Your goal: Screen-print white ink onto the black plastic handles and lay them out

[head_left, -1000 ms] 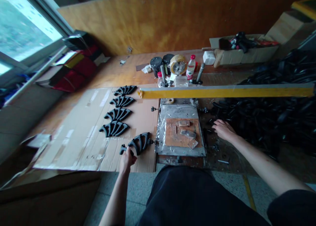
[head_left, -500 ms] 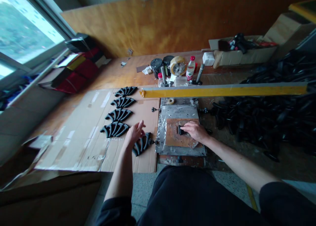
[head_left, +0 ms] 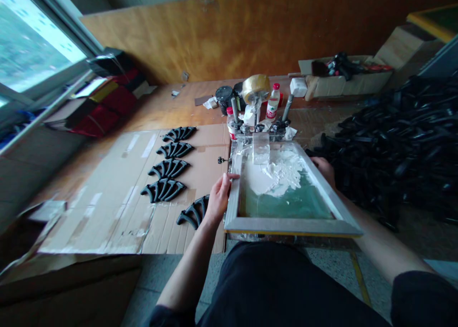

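Two hands hold a tilted screen frame (head_left: 293, 227): the left hand (head_left: 219, 198) curls around its 9 o'clock rail, and the right hand (head_left: 323, 170) cups its 3 o'clock rail. White paste (head_left: 275, 174) covers the mesh. Five black parts (head_left: 193, 211) lie on cardboard (head_left: 89, 222) at 9 o'clock, and a black pile (head_left: 393, 146) sits at 3 o'clock.

Nothing here is properly legible. The plastic bottle (head_left: 272, 107) at top centre has a red-and-white label, but the wording is too small and blurred to read. The smaller bottle (head_left: 232, 129) to its left is the same. No readable marks on the screen frame (head_left: 286, 227).
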Motion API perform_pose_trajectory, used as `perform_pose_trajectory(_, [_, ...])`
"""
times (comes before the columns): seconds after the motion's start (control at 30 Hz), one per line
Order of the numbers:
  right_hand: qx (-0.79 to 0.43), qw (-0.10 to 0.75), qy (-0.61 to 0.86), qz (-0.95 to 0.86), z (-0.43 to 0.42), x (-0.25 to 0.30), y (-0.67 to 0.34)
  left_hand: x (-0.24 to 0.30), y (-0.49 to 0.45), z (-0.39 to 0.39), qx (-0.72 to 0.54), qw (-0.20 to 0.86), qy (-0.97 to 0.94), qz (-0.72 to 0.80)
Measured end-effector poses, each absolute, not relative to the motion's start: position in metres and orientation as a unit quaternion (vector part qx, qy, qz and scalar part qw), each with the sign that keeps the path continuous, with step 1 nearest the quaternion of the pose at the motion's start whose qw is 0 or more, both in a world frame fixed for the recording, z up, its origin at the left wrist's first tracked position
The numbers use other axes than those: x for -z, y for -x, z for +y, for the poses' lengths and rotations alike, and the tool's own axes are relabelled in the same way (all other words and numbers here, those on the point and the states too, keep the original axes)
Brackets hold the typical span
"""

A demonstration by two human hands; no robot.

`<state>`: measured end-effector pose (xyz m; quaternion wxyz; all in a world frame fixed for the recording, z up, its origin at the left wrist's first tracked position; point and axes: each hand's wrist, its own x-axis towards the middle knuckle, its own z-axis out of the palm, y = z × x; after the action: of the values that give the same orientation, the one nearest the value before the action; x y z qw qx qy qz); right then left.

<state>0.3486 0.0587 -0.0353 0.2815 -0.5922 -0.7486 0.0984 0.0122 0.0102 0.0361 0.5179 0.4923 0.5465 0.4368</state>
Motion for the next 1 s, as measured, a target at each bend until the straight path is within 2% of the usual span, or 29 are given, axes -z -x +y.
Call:
perform_pose_trajectory(0.1, [-0.044, 0.344, 0.637, -0.689, 0.082, 0.017, -0.343, 0.005, -0.007, -0.007, -0.381, 0.515, -0.487, 0.594])
perform_pose_trajectory(0.17, [-0.038, 0.339, 0.603, -0.721, 0.094, 0.004, -0.312, 0.028, -0.009, -0.009, -0.353, 0.494, -0.495, 0.621])
perform_pose_trajectory(0.37, [-0.112, 0.128, 0.548, -0.819, 0.087, -0.010, -0.229, 0.057, -0.010, -0.001, -0.315, 0.468, -0.517, 0.644])
perform_pose_trajectory(0.6, [-0.190, 0.093, 0.344, -0.915, 0.029, 0.006, -0.262, 0.067, -0.005, -0.002, -0.312, 0.473, -0.521, 0.638])
perform_pose_trajectory(0.7, [-0.207, 0.057, 0.333, -0.918, 0.033, -0.003, -0.268, 0.066, -0.006, -0.002, -0.314, 0.481, -0.516, 0.635])
perform_pose_trajectory(0.9, [-0.165, 0.180, 0.393, -0.886, 0.032, 0.014, -0.251, 0.060, -0.005, -0.003, -0.324, 0.490, -0.516, 0.623])
perform_pose_trajectory(1.0, [-0.181, 0.167, 0.359, -0.900, 0.017, 0.026, -0.258, 0.062, -0.005, -0.003, -0.326, 0.497, -0.512, 0.620])
